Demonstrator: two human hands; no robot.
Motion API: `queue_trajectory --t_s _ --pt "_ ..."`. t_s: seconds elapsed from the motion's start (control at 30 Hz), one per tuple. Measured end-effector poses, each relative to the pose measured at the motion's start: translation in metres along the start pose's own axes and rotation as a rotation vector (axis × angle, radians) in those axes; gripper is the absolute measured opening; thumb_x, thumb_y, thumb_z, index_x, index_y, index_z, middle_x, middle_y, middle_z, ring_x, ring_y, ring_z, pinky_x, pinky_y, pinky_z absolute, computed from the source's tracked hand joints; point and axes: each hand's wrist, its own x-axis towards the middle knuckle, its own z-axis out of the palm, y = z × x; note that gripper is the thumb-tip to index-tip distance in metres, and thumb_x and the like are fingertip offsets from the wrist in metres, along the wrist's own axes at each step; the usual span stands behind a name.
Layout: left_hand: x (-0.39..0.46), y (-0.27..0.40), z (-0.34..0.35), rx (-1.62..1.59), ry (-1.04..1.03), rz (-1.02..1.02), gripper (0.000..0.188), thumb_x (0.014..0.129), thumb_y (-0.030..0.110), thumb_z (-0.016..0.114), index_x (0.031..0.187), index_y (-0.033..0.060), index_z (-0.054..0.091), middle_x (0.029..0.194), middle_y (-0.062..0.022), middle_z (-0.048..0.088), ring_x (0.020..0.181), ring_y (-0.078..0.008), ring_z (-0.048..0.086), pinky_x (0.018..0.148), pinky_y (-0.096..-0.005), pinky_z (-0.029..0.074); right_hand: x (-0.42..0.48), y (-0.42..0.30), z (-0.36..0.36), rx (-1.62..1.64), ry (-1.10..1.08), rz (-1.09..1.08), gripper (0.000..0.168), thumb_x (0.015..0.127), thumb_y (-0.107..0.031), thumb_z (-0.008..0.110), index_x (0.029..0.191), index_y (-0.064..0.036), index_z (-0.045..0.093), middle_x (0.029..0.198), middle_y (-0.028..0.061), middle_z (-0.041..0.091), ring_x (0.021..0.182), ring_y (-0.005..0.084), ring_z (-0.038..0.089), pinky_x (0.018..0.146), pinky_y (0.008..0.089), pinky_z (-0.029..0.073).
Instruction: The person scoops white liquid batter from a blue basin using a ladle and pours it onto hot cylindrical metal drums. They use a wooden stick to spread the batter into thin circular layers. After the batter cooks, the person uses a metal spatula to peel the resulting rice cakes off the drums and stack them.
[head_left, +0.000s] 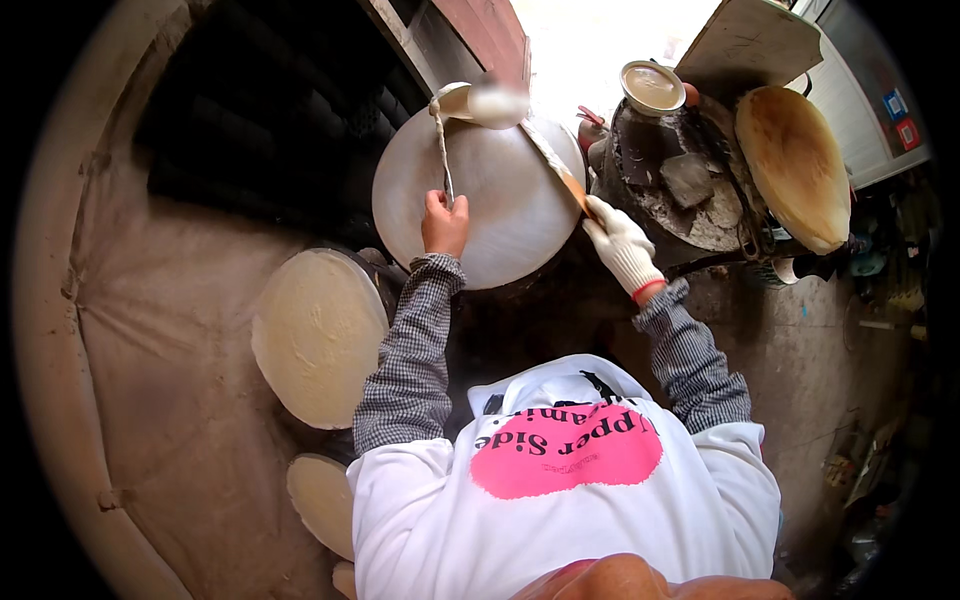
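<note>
A round, pale griddle (495, 217) lies before me, its surface smooth and lightly streaked. My left hand (445, 223), bare, grips the thin handle of a ladle (453, 103) at the griddle's far edge; pale batter coats the handle and bowl. In a white knit glove, my right hand (621, 241) holds a wooden stick (576, 193) whose far part is covered in batter. The stick's far end meets a blurred whitish patch beside the ladle, so its shape there cannot be made out.
Round thin flatbreads (321, 337) sit to my left, with another flatbread (322, 501) nearer me. At right, a bowl of batter (652, 86) rests on a sooty stove (679, 176). A large browned flatbread (793, 161) stands beyond it. A board (750, 41) rises behind the bowl.
</note>
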Motion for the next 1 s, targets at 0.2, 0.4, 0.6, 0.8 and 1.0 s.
queue_trajectory --t_s 0.2,0.4,0.6,0.8,1.0 --pt "-0.023 -0.033 -0.037 -0.073 0.058 -0.001 0.034 0.084 0.026 0.067 0.101 -0.0005 0.054 0.083 -0.0148 0.066 0.074 -0.0267 0.066 0.069 -0.0375 0.051 0.01 -0.033 -0.004 0.402 0.014 0.059 0.039 0.09 -0.019 0.063 0.125 -0.004 0.058 0.114 0.0146 0.067 0.099 0.0209 0.067 0.087 0.0303 0.051" --pt "-0.054 -0.036 -0.081 -0.123 0.081 0.112 0.031 0.086 0.02 0.068 0.103 -0.0004 0.051 0.077 -0.009 0.063 0.066 -0.0164 0.06 0.062 -0.0316 0.048 0.006 -0.045 0.025 0.443 -0.141 0.2 0.042 0.091 -0.022 0.063 0.129 -0.005 0.056 0.113 0.0137 0.068 0.104 0.0228 0.065 0.092 0.0297 0.047" --pt "-0.085 -0.066 -0.095 -0.338 0.079 0.069 0.03 0.088 0.016 0.068 0.106 -0.001 0.049 0.082 -0.0048 0.061 0.071 -0.0096 0.056 0.063 -0.0269 0.046 0.027 -0.054 0.01 0.59 -0.167 0.247 0.043 0.09 -0.022 0.063 0.129 -0.004 0.057 0.105 0.0096 0.069 0.091 0.0125 0.064 0.082 0.0245 0.05" --pt "-0.099 -0.047 -0.111 -0.382 0.089 0.015 0.029 0.09 0.015 0.066 0.107 -0.0012 0.048 0.085 -0.0042 0.061 0.072 -0.008 0.055 0.064 -0.0239 0.045 0.035 -0.064 0.041 0.516 -0.266 0.134 0.044 0.09 -0.025 0.064 0.129 -0.004 0.057 0.109 0.0101 0.069 0.095 0.0143 0.064 0.086 0.0268 0.048" --pt "-0.139 -0.057 -0.119 -0.432 0.137 -0.009 0.028 0.091 0.013 0.065 0.108 -0.0009 0.048 0.082 -0.0015 0.057 0.069 -0.0058 0.049 0.06 -0.0212 0.041 0.052 -0.041 0.009 0.656 -0.242 0.22 0.043 0.09 -0.024 0.063 0.129 -0.007 0.059 0.081 -0.0025 0.063 0.06 0.0026 0.05 0.054 0.0176 0.042"
